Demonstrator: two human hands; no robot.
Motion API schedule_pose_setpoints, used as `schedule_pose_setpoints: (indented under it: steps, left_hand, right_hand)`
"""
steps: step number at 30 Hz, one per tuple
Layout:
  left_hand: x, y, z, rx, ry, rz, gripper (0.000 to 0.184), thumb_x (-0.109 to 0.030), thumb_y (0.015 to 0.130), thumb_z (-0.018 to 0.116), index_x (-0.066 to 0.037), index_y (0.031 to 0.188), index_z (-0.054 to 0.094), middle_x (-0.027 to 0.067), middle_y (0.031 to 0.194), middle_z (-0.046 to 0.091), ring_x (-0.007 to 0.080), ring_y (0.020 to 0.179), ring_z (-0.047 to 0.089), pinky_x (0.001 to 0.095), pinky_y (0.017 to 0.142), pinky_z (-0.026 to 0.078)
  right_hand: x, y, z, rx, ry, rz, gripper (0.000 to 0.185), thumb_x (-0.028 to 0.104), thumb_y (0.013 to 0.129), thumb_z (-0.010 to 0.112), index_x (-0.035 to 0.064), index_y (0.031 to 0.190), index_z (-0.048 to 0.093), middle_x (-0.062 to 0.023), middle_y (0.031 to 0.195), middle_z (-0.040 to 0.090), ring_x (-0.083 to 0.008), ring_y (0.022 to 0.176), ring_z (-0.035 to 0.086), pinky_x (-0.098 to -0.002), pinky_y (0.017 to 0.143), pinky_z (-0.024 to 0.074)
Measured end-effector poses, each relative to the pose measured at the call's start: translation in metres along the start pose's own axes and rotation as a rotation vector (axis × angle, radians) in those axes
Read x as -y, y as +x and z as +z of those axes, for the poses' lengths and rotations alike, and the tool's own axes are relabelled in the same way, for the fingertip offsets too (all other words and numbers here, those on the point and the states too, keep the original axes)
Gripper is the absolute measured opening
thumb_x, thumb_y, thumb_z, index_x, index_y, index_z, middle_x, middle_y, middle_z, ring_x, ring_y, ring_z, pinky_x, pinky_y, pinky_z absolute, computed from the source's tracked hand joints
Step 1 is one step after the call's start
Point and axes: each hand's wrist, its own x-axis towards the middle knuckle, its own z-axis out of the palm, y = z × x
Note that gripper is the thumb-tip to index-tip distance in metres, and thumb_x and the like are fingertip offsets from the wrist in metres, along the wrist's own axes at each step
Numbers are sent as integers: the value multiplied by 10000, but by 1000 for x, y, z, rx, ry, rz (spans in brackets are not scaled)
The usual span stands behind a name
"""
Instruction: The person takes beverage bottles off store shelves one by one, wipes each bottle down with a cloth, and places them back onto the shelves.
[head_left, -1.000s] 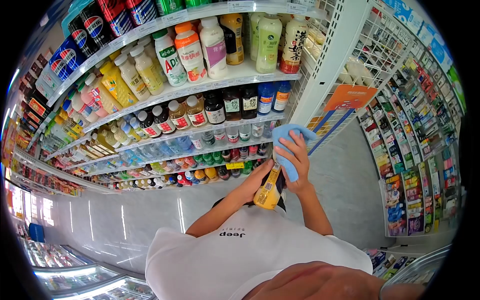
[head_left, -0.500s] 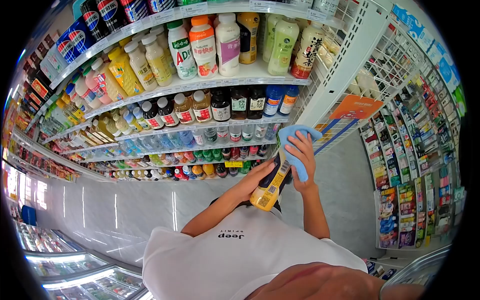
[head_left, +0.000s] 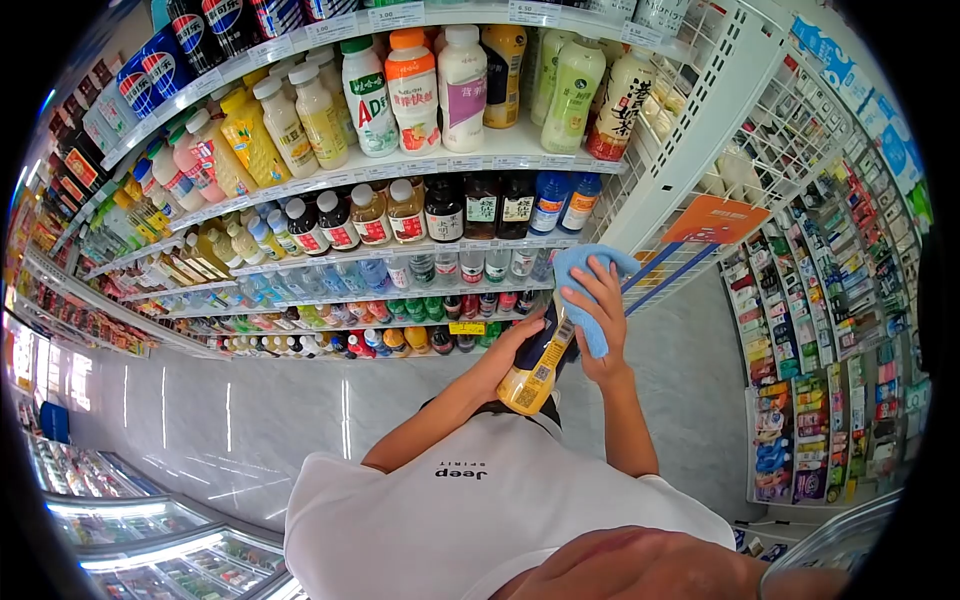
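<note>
The yellow-and-dark-blue drink bottle (head_left: 530,385) is gripped by the left hand (head_left: 512,350) around its side, with its yellow base tilted toward the torso. The light-blue cloth (head_left: 573,266) is held in the curled right hand (head_left: 603,308), against the bottle's far end. The bottle, apparently plastic, is judged to be moderately heavy if full, firm enough to be held without crushing, and slippery if damp. It is best taken around the middle of the body, with the neck steadied lightly. The cloth is judged to be soft, light and limp; it may be pinched anywhere along its folds. The cap end is covered by the cloth, and most left fingertips are concealed behind the bottle. The small label print cannot be read, and the fill level cannot be determined. Beyond both hands, rear bottles on the drinks shelf (head_left: 505,146) are obscured by the front row.
</note>
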Motion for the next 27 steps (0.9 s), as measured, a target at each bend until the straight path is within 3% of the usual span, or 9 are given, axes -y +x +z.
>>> schedule_pose_setpoints:
  steps: [3,9,12,15,18,19,24,26,27]
  left_hand:
    - [0,0,4,-34,-17,-7,471,-433,1016,543,-106,1355,560,89,1142,694,187,930,711,335,748,593]
    - [-4,2,4,-37,-72,-70,459,-434,1023,531,-80,1311,589,80,1133,694,171,936,706,321,748,589]
    - [2,10,-6,-21,-110,-44,432,-480,1004,566,-113,1221,639,66,1041,712,188,888,716,341,731,587]
    - [5,13,-15,19,-126,-58,450,-492,1021,523,-116,1253,607,69,1082,703,198,906,714,355,747,595]
    - [12,17,-18,-132,-178,-71,463,-492,1043,459,-112,1285,568,71,1131,690,211,946,715,381,782,607]
    - [11,18,-15,-150,-190,-53,501,-488,1056,408,-102,1356,520,91,1188,675,241,1039,705,413,871,601]
    - [3,16,-27,164,-410,9,573,-466,1047,424,-57,1443,485,188,1297,644,329,1172,656,458,997,553]
    - [-12,32,-31,258,-447,-40,576,-455,1043,436,-24,1418,510,220,1295,642,354,1156,662,464,990,558]
    - [-18,27,-32,276,-359,30,582,-448,1044,444,24,1371,540,256,1255,652,378,1114,678,467,974,567]
  right_hand:
    - [0,2,-2,-14,13,20,364,130,886,600,89,1233,704,-152,1383,600,-414,1392,462,-602,1189,222]
    - [1,5,0,-24,-11,55,380,121,844,623,102,1212,712,-138,1369,610,-408,1387,467,-605,1188,226]
    - [4,6,2,23,-69,40,365,162,833,628,122,1184,723,-95,1340,635,-370,1375,489,-595,1188,239]
    - [7,7,-2,179,-96,-5,352,189,846,621,136,1176,731,-71,1344,644,-348,1365,502,-576,1198,236]
    - [15,6,0,307,-69,-41,369,212,812,653,166,1169,736,-19,1300,673,-299,1344,528,-566,1193,248]
    - [16,4,4,339,-38,-48,373,225,812,658,173,1173,733,-3,1290,682,-281,1334,540,-557,1179,259]
    - [33,-18,15,464,115,-101,454,313,849,553,152,1248,696,-17,1353,644,-290,1333,536,-556,1139,295]
    - [42,-26,16,503,184,-150,486,351,850,515,154,1258,692,-18,1364,640,-292,1336,535,-547,1132,303]
    - [43,-31,18,512,177,-176,521,390,853,467,155,1261,690,-23,1381,632,-293,1351,527,-535,1116,323]
